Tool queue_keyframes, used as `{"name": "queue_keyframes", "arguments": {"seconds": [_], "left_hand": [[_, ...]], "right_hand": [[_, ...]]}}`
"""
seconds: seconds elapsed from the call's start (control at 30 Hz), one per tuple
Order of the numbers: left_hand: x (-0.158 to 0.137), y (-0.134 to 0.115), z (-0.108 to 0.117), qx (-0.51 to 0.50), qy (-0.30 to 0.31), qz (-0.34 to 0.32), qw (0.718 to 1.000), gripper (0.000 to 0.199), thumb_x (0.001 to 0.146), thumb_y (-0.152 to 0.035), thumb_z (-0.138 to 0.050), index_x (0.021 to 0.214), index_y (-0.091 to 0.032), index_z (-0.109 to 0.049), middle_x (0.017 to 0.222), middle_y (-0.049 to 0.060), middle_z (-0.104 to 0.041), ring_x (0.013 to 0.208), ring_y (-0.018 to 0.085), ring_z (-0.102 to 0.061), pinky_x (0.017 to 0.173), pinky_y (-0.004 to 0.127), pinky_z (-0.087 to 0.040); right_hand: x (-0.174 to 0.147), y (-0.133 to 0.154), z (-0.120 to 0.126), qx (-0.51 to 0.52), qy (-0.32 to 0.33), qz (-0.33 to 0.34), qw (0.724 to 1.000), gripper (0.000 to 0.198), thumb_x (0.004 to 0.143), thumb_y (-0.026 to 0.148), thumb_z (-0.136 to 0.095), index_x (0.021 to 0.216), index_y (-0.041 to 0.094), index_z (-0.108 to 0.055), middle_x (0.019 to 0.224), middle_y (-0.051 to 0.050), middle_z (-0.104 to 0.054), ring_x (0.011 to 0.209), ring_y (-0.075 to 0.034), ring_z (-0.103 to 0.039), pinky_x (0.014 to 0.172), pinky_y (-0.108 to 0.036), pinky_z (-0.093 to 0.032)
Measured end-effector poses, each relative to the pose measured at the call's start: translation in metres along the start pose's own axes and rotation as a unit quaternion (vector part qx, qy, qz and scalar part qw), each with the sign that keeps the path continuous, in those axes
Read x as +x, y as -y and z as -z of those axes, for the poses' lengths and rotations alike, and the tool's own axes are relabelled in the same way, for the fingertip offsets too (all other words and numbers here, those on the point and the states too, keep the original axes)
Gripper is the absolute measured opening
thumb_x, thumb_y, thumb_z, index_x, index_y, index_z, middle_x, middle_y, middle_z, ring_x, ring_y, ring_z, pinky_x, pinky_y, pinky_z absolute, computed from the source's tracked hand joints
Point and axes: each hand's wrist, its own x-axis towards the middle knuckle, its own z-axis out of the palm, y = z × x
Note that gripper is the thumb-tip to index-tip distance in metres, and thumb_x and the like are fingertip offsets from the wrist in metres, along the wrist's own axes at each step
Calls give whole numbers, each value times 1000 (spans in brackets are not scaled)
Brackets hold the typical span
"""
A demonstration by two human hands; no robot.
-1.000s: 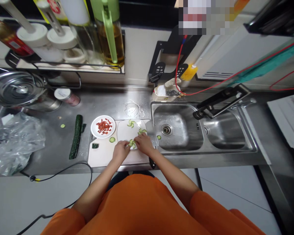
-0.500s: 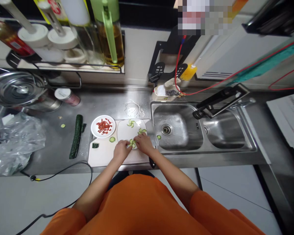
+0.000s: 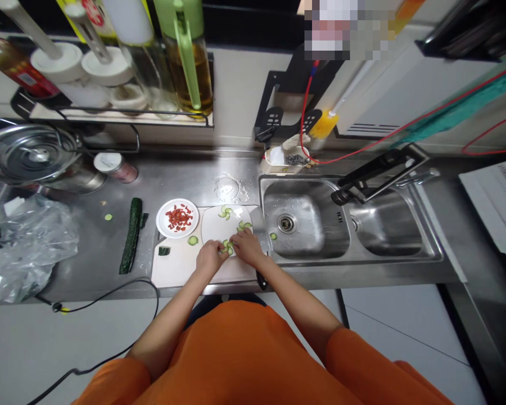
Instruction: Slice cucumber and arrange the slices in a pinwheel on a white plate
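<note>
A white plate (image 3: 213,223) lies on the cutting board (image 3: 181,270) with thin cucumber slices fanned in swirls on it. One swirl (image 3: 225,212) sits at the far rim, another (image 3: 243,225) at the right rim, partly behind my right hand. At the near rim my left hand (image 3: 211,257) pinches at a third group of cucumber slices (image 3: 226,246) from the left. My right hand (image 3: 248,247) bends over the same group, fingertips closed on its right side. The exact slices between the fingers are too small to make out.
A small plate of red bits (image 3: 177,218) stands left of the board, near a whole cucumber (image 3: 131,236). A knife (image 3: 261,225) lies at the board's right, beside the double sink (image 3: 307,253). Cucumber pieces (image 3: 164,251) lie about. A black cable (image 3: 109,286) crosses the counter edge.
My left hand has shifted very slightly at the near swirl of slices. Otherwise the hands and things stay where they were.
</note>
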Motion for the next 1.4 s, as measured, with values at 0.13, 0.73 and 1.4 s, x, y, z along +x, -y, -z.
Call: {"name": "queue_keyframes", "arguments": {"seconds": [0.13,0.73,1.4], "left_hand": [[0,2,-1,-3,4,-7,1000,14,71,-30,-65,80,-20,-66,84,4,-63,79,16,-57,69,24,-39],[-2,8,-3,-23,1,-37,999,16,74,-25,-60,87,-22,-69,86,3,-64,80,15,-57,73,23,-40],[-5,11,-3,-35,8,-60,998,19,77,-25,-54,88,-24,-70,90,3,-64,85,15,-59,76,23,-42]], "right_hand": [[0,0,1,-4,12,0,1000,23,91,27,-43,104,23,-62,108,-8,-57,108,-24,-38,78,-33,-35],[-4,-1,2,-11,1,3,1000,22,90,27,-43,99,22,-63,105,-9,-58,108,-25,-38,78,-33,-35],[-3,2,5,-18,4,4,1000,24,89,28,-43,107,25,-59,107,-9,-56,108,-26,-38,80,-36,-37]]}}
